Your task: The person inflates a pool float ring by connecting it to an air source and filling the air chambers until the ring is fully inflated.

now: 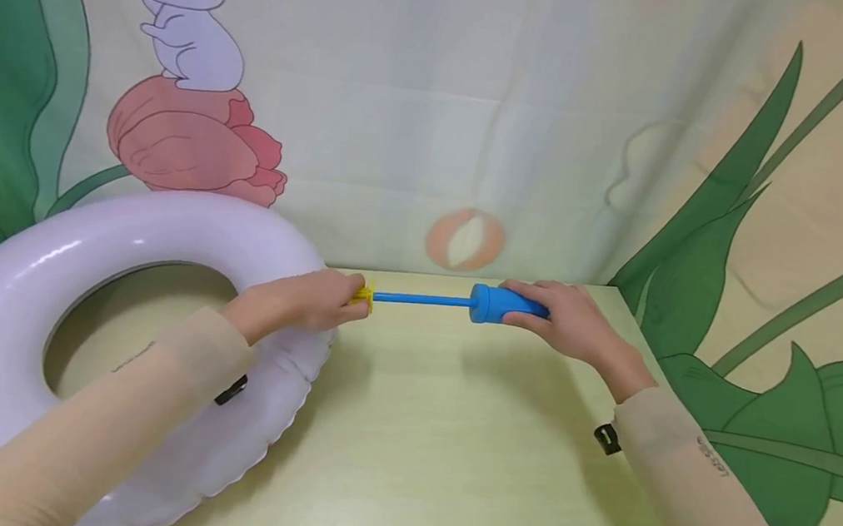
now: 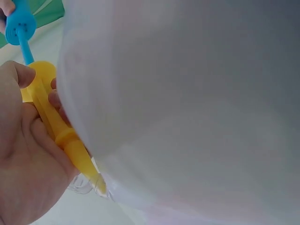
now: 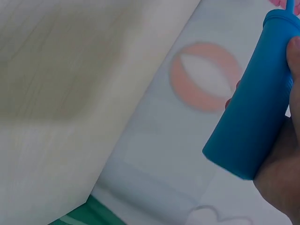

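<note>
A blue hand pump (image 1: 493, 304) with a thin blue rod (image 1: 422, 300) spans the space between my hands. My right hand (image 1: 563, 317) grips its blue barrel (image 3: 253, 98), fingers curled round it. My left hand (image 1: 316, 300) holds the yellow nozzle (image 2: 54, 112) at the rod's other end. In the left wrist view the nozzle's tip sits at the clear valve (image 2: 101, 185) of a white inflatable swim ring (image 1: 5, 293). The ring looks plump, its outer seam wrinkled, and lies under my left forearm. From the head view the valve is hidden.
The pale wooden table (image 1: 435, 456) reaches back to a printed curtain (image 1: 420, 112) with flowers and a rabbit. More curtain with green leaves (image 1: 764, 393) borders the table's right side. Each wrist wears a black strap piece (image 1: 608, 439).
</note>
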Demonstrator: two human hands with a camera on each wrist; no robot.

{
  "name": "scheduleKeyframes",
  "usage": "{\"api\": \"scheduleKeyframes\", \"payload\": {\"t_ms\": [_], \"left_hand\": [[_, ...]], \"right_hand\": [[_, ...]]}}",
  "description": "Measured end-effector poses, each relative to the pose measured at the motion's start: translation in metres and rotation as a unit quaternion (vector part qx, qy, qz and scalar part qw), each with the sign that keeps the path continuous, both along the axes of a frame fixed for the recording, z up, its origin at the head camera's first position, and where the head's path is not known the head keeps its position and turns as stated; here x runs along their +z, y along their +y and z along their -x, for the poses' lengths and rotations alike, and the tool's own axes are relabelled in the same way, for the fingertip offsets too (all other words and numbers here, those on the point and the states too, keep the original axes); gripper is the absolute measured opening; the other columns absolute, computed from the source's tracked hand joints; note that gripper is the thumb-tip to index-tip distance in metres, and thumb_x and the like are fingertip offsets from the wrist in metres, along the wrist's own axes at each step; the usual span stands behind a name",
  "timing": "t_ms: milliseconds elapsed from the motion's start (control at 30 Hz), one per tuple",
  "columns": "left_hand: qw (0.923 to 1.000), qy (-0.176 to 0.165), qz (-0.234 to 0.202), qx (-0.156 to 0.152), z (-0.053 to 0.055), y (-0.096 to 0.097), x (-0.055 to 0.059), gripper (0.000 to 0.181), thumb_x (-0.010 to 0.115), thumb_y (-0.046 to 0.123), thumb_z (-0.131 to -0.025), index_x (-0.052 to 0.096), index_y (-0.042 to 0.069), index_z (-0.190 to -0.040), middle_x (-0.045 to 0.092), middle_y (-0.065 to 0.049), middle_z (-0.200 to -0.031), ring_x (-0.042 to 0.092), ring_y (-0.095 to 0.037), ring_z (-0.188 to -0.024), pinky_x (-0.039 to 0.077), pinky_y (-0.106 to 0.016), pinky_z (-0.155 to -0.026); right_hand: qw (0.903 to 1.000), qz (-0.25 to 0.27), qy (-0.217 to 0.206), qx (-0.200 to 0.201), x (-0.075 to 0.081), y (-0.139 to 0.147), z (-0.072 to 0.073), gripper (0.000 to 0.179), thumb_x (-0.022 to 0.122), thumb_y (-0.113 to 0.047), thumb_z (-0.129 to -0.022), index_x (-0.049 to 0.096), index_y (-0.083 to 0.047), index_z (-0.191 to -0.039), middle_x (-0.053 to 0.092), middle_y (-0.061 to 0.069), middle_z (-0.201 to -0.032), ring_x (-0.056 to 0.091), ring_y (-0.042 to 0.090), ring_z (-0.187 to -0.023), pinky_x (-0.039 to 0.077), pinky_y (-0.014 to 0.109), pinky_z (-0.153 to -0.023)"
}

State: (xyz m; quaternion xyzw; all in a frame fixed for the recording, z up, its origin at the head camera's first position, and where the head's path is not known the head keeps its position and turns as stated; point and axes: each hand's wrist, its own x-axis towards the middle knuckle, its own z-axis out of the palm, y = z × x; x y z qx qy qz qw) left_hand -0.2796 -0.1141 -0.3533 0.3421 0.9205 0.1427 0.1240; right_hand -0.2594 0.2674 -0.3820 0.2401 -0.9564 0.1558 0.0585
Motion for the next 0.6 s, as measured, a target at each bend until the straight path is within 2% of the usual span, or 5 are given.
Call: {"api": "scheduleKeyframes", "payload": {"t_ms": [167,367,600], "left_hand": [[0.9997,0.0,-0.016,-0.017,0.001,-0.002,-0.007,0.015,0.043,0.02,-0.098,0.047,0.005,-0.094,0.041,-0.001,-0.071,0.038,-0.015,-0.062,0.033,-0.03,-0.063],[0.9988,0.002,-0.038,-0.029,-0.002,-0.001,-0.006,0.01,0.042,0.015,-0.096,0.044,0.006,-0.093,0.038,0.0,-0.069,0.034,-0.014,-0.059,0.031,-0.03,-0.061],[0.999,0.008,-0.034,-0.027,-0.003,0.007,-0.006,0.01,0.043,0.014,-0.096,0.045,0.004,-0.094,0.04,0.0,-0.069,0.036,-0.014,-0.059,0.031,-0.029,-0.059]], "right_hand": [[0.9995,-0.023,0.02,-0.002,0.002,-0.004,0.0,0.061,0.065,-0.052,-0.098,0.055,-0.023,-0.15,0.063,0.014,-0.135,0.06,0.034,-0.119,0.039,0.056,-0.096],[0.995,-0.069,0.072,0.001,0.011,-0.045,-0.006,0.062,0.065,-0.054,-0.097,0.056,-0.022,-0.148,0.064,0.013,-0.134,0.058,0.033,-0.121,0.038,0.054,-0.093],[0.9921,-0.089,0.087,0.01,0.013,-0.092,-0.007,0.061,0.061,-0.058,-0.097,0.057,-0.026,-0.148,0.067,0.009,-0.129,0.061,0.031,-0.115,0.039,0.052,-0.09]]}}
